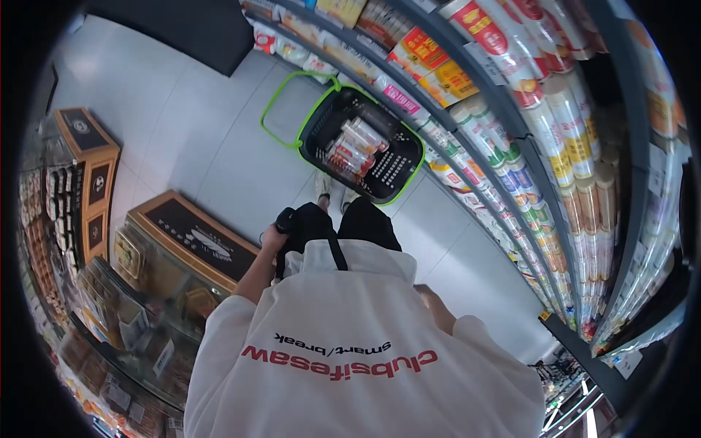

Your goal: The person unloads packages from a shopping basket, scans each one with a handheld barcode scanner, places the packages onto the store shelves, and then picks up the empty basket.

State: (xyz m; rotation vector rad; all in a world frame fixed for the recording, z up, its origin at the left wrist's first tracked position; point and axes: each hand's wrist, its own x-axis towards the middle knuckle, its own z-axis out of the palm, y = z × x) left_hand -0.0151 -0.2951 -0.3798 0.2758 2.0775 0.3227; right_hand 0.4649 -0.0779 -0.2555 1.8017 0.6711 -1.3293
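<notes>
At the left side of my body, my left hand is closed round a small black object that I cannot identify. Close to my right hip is my right hand; its fingers are mostly hidden, and nothing shows in it. Beyond my feet, a black shopping basket with a green rim stands on the floor beside the shelves. Inside it lie several clear-and-red cylindrical packs. The basket's green handle is tipped out to the left. Neither hand touches the basket.
Curved shelves with packed tubes and bags run along the right. Wood-edged display counters with packaged food stand on the left. A dark flat surface is at the upper left. Grey tiled floor lies between them.
</notes>
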